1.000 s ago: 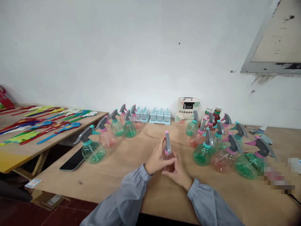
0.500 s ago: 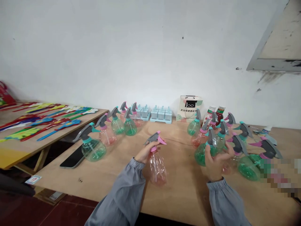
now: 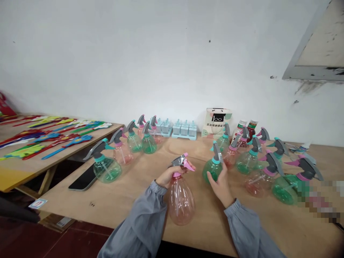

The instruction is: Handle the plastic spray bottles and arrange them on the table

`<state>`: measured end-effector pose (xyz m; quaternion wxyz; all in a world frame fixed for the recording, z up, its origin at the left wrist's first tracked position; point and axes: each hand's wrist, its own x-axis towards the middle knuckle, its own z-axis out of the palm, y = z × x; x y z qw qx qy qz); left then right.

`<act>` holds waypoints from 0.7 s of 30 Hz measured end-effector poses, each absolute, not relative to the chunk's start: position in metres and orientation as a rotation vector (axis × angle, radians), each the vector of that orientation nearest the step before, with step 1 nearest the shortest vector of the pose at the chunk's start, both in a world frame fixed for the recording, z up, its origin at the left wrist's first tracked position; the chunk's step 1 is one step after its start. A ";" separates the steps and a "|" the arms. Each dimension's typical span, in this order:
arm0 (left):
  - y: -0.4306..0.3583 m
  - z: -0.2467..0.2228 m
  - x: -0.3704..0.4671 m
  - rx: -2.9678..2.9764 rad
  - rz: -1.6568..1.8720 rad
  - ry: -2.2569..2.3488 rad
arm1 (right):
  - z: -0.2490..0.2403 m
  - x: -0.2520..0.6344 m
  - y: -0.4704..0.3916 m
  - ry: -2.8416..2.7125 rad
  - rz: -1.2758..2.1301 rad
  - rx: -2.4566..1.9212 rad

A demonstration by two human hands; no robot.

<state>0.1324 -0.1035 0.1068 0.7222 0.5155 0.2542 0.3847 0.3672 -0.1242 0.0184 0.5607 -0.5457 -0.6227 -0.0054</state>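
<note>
My left hand point(image 3: 170, 175) is closed round the neck of a clear pink spray bottle point(image 3: 182, 202), which has a grey head and a pink nozzle. To its right, my right hand point(image 3: 220, 184) grips the side of a green spray bottle point(image 3: 208, 170) with a turquoise collar, tilted slightly. Further right, a pink spray bottle point(image 3: 256, 183) and a green spray bottle point(image 3: 285, 188) stand near my right forearm, among several others. At the left, a green spray bottle point(image 3: 107, 170) and a pink spray bottle point(image 3: 122, 154) stand in front of several more.
A phone point(image 3: 83, 179) lies by the wooden table's point(image 3: 129, 200) left edge. Pale blue ice-pop moulds point(image 3: 185, 130) and a printed paper bag point(image 3: 216, 123) stand against the wall, with red bottles point(image 3: 251, 130) beside them. Colourful hand-shaped sticks point(image 3: 67, 145) cover another table.
My right hand has taken hold of the green spray bottle and brought it left, out of the right-hand group. The pink bottle in my left hand has come slightly right and looks more upright.
</note>
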 end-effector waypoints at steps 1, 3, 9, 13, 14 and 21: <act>-0.104 0.107 0.133 1.145 0.846 0.554 | 0.015 0.364 -0.123 -1.515 0.028 -1.295; -0.104 0.106 0.134 1.139 0.834 0.535 | 0.010 0.361 -0.121 -1.569 0.099 -1.292; -0.106 0.101 0.137 1.054 0.797 0.586 | 0.008 0.362 -0.120 -1.553 0.154 -1.282; -0.112 0.105 0.142 1.092 0.796 0.594 | 0.009 0.363 -0.120 -1.559 0.143 -1.289; -0.113 0.106 0.143 1.097 0.794 0.591 | 0.009 0.363 -0.120 -1.560 0.132 -1.288; -0.110 0.106 0.142 1.011 0.879 0.617 | 0.009 0.364 -0.119 -1.569 0.113 -1.281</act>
